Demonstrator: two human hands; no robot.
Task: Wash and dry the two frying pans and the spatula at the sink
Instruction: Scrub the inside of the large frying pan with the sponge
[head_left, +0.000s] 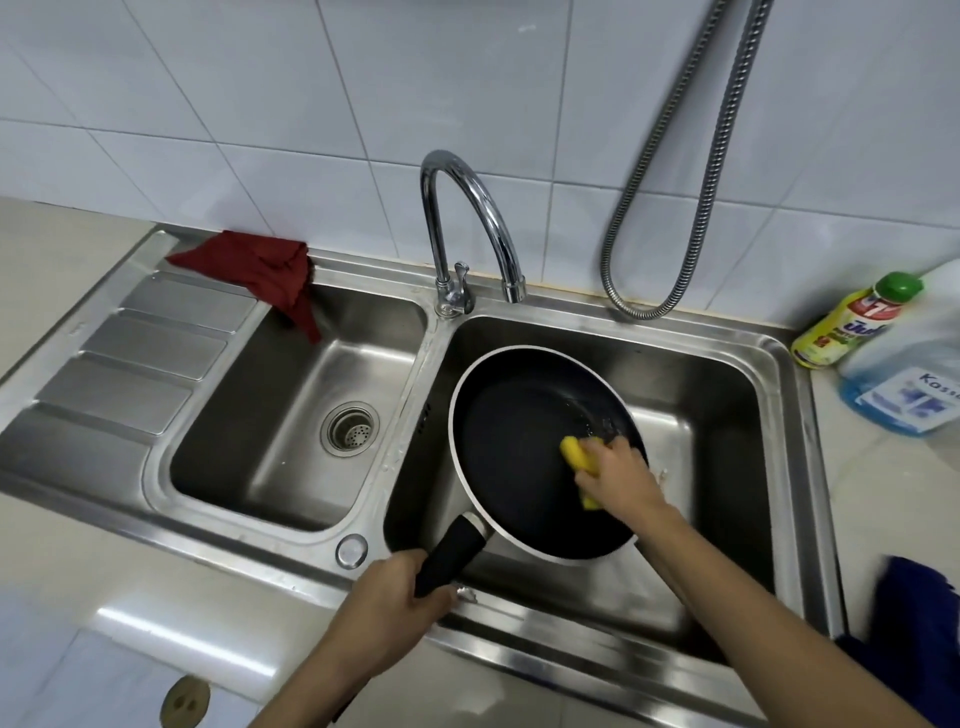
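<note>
The frying pan (519, 447) is best steadied by the left hand (387, 608) gripping its handle (451, 558) while the sponge (579, 457), clasped in the right hand (618, 470), is worked over the whole inner surface.

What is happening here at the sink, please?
A person is washing a black frying pan over the right basin of a steel double sink. The left hand grips the pan's handle, and the right hand presses a yellow sponge against the pan's inside. No water runs from the faucet. A red cloth hangs over the left basin's corner, and a dish soap bottle lies on the counter to the right. No second pan or spatula is in view.
</note>
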